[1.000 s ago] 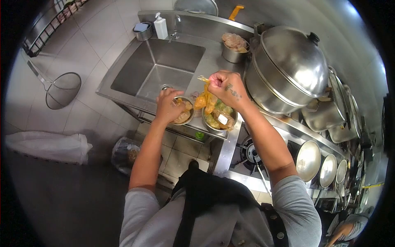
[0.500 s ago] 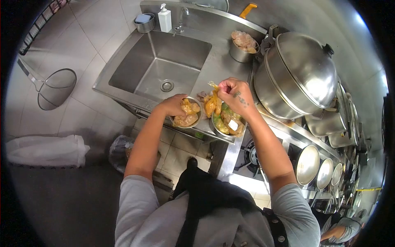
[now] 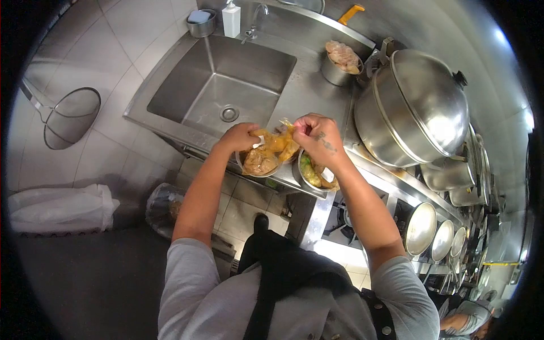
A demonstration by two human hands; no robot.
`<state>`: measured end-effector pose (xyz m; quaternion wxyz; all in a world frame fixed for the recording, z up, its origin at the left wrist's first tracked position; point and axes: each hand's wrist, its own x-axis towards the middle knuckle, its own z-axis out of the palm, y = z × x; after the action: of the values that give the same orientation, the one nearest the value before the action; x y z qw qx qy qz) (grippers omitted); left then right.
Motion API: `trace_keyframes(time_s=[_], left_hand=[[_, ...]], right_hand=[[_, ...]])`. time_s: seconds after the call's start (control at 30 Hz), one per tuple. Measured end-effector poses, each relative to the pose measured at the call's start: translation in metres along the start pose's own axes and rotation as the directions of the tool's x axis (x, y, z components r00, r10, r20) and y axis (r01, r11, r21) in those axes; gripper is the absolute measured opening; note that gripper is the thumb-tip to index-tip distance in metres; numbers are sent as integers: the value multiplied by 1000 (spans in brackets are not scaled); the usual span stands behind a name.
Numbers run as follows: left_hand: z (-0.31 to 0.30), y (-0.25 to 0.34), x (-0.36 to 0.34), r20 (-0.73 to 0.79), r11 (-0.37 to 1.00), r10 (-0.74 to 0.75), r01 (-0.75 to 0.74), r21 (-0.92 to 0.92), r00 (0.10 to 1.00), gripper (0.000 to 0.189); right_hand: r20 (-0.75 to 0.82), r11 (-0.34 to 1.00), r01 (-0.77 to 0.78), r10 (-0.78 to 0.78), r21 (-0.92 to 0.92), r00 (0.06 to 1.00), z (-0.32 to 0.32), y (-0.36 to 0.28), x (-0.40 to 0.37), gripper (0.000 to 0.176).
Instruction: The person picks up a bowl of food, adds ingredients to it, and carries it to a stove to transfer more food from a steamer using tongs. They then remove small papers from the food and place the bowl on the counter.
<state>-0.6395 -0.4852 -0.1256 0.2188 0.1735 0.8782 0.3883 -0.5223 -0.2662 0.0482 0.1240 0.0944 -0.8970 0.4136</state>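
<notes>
My right hand (image 3: 321, 137) pinches the gathered top of a clear plastic bag of orange-yellow food (image 3: 288, 148). That bag hangs over the right side of a round metal bowl (image 3: 266, 175). Inside this bowl lie more bagged portions, among them a brownish bag (image 3: 260, 162). At the bowl's far left side, my left hand (image 3: 241, 137) is closed on an orange bag with a white label (image 3: 259, 141); its fingertips are partly hidden. Beneath my right wrist stands a second metal bowl (image 3: 302, 180), holding green and brown bagged food (image 3: 312, 170) with a white label on it.
A steel sink (image 3: 187, 96) lies beyond my hands, with a faucet (image 3: 249, 34) and soap bottle (image 3: 231, 21) behind it. To the right are a metal pot of pale pieces (image 3: 341, 59), a large domed steamer (image 3: 419, 105) and a stove (image 3: 343, 218). Another person (image 3: 470, 317) is at lower right.
My right hand has moved slightly left, bringing its orange bag from beside the second bowl to the first. A white label now shows at my left fingers. The view has shifted a little.
</notes>
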Motion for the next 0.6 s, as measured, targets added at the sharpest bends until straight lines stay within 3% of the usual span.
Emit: trace_keyframes(time_s=[0.03, 0.13, 0.17, 0.23, 0.27, 0.33, 0.4, 0.43, 0.5, 0.57, 0.6], left_hand=[[2, -9, 5, 36, 988, -26, 31, -149, 999, 67], [-12, -1, -2, 32, 962, -101, 106, -252, 994, 65], [-16, 2, -8, 32, 962, -103, 108, -252, 994, 65], [-18, 3, -25, -70, 795, -191, 112, -596, 979, 63], [-16, 2, -34, -70, 796, -192, 113, -594, 979, 63], [-9, -1, -54, -181, 664, -210, 4, -748, 961, 59], [5, 1, -68, -227, 713, -161, -46, -700, 961, 58], [11, 2, -73, -272, 752, -109, -100, -651, 956, 57], [17, 6, -80, -219, 761, -121, -51, -647, 968, 58], [31, -2, -77, -326, 693, -42, -207, -690, 944, 58], [34, -6, -77, -325, 697, -38, -208, -686, 945, 58]], right_hand=[[2, 1000, 0, 0, 1, 1000, 5, -3, 2, 14], [-45, 997, 0, 4, 78, 999, 22, -13, 7, 13], [-43, 986, -78, 85, 147, 995, 28, -16, 7, 14], [-33, 964, -156, 167, 216, 985, 46, -17, 6, 14], [-27, 957, -166, 178, 238, 984, 60, -9, 3, 14], [-25, 947, -181, 195, 266, 980, 92, 19, -7, 15], [96, 986, -164, 167, -36, 981, 115, 43, -17, 15], [94, 986, -165, 168, -32, 981, 117, 47, -19, 15], [110, 989, -145, 145, -8, 983, 109, 39, -23, 14], [123, 985, -171, 173, -20, 977, 97, 34, -21, 14], [132, 982, -189, 191, -33, 973, 91, 33, -19, 13]])
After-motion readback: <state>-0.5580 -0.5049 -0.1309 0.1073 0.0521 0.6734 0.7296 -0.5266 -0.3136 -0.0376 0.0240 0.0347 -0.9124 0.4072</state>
